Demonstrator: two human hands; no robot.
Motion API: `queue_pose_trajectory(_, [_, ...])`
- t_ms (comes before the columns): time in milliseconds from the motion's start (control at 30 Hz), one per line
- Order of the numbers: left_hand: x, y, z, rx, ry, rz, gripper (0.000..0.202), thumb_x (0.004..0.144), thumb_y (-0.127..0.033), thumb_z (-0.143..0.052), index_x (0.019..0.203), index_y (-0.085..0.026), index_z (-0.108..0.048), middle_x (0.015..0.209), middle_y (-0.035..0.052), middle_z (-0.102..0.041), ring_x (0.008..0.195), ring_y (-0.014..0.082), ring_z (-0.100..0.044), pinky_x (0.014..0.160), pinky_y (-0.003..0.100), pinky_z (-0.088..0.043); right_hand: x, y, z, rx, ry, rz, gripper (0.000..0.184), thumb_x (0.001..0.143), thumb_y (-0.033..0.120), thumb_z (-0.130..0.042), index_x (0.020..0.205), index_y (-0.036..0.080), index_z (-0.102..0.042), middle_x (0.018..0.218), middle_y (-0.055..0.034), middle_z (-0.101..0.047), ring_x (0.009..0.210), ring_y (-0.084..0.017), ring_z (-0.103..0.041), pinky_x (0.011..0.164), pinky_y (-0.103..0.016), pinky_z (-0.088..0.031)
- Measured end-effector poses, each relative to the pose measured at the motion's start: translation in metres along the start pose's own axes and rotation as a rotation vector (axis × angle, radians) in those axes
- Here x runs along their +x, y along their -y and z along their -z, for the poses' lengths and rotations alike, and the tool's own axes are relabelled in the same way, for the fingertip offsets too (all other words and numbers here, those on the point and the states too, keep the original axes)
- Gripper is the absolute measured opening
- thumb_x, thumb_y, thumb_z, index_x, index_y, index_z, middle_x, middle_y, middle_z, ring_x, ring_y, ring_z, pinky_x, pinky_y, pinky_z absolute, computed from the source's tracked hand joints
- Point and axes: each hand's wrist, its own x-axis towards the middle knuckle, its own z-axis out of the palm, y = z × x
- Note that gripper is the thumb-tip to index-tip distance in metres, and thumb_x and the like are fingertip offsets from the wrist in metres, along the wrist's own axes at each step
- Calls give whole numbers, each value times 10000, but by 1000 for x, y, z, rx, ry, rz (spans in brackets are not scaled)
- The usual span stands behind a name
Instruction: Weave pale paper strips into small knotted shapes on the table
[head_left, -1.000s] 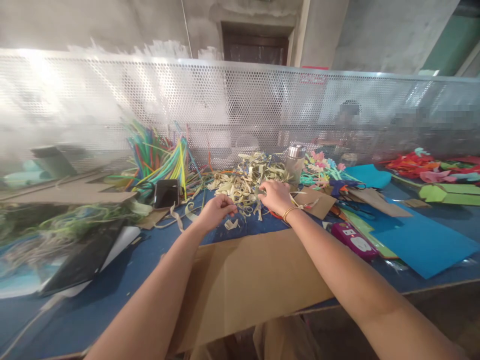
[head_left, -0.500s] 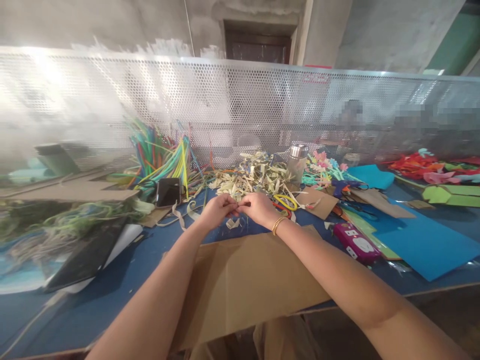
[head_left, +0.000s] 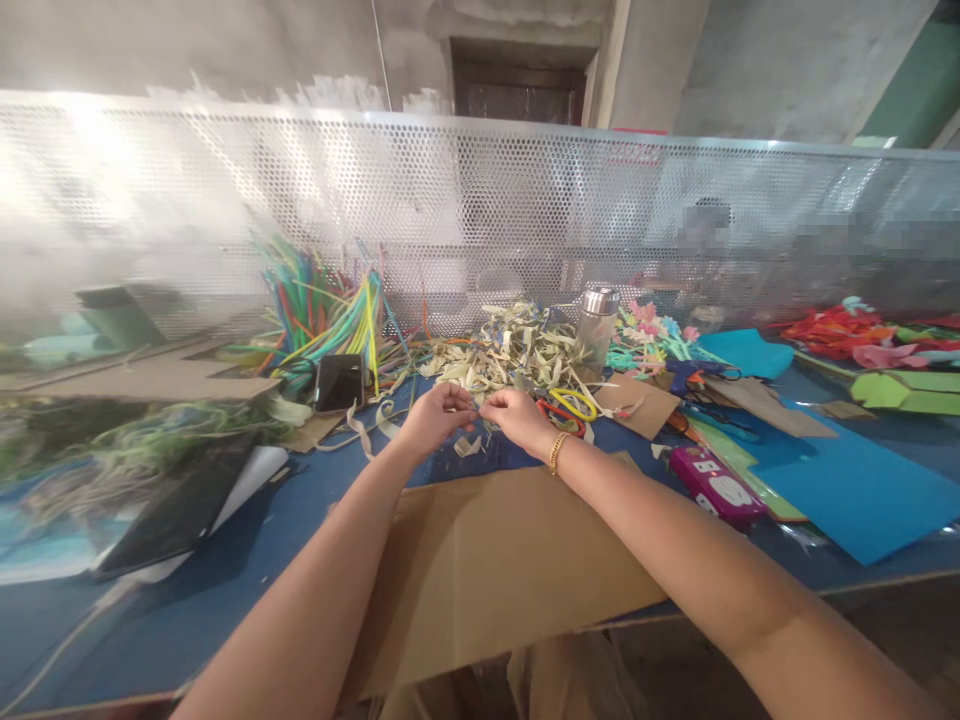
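My left hand and my right hand are close together over the blue table, fingertips curled into pinches. Whatever lies between the fingers is too small to make out. Just beyond them spreads a heap of pale, curled strips. A small pale scrap rests on the table below the fingertips. Under my forearms lies a flat brown cardboard sheet, reaching over the table's front edge. A yellow loop sits right of my right hand, which has a gold bracelet at its wrist.
Left are a dark phone, a bundle of coloured strands and tangled pale fibres. Right are a clear bottle, a purple case and blue sheets. A perforated metal panel stands behind.
My fingertips have drawn slightly apart; before, they nearly met. The forearms and the things on the table look much the same, with a slight shift of the view.
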Motion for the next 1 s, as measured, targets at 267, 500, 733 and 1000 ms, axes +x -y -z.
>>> queue_pose_trajectory(267, [10, 14, 2, 76, -36, -258, 272, 671, -249, -691, 881, -199, -526, 712, -12, -641, 592, 146, -630, 579, 265, -475, 4, -7, -3, 249, 37, -113, 201, 661, 275, -577, 516, 174, -481, 484, 62, -404, 510, -81, -347, 515, -235, -242])
queue_pose_trajectory(500, [6, 10, 2, 311, -37, -273, 184, 705, -271, -622, 874, -201, -639, 700, 2, -664, 606, 147, -605, 602, 261, -457, 7, -11, -3, 263, 86, -117, 205, 644, 292, -582, 524, 174, -467, 461, 74, -370, 478, -71, -309, 487, -234, -216])
queue_pose_trajectory(733, [6, 4, 3, 467, -79, -273, 141, 712, -296, -598, 747, -219, -710, 713, 17, -659, 659, 164, -568, 622, 263, -418, 3, -3, 4, 34, 43, -23, 143, 696, 284, -593, 658, 146, -595, 598, 28, -558, 550, -84, -441, 543, -219, -315])
queue_pose_trajectory(1000, [1, -1, -2, 278, 7, -142, 206, 744, -360, -573, 671, -176, -634, 587, -10, -525, 542, 115, -438, 526, 231, -365, 5, -4, 10, -183, 41, 148, 149, 773, 252, -547, 694, 144, -613, 656, 8, -603, 606, -98, -489, 601, -222, -352])
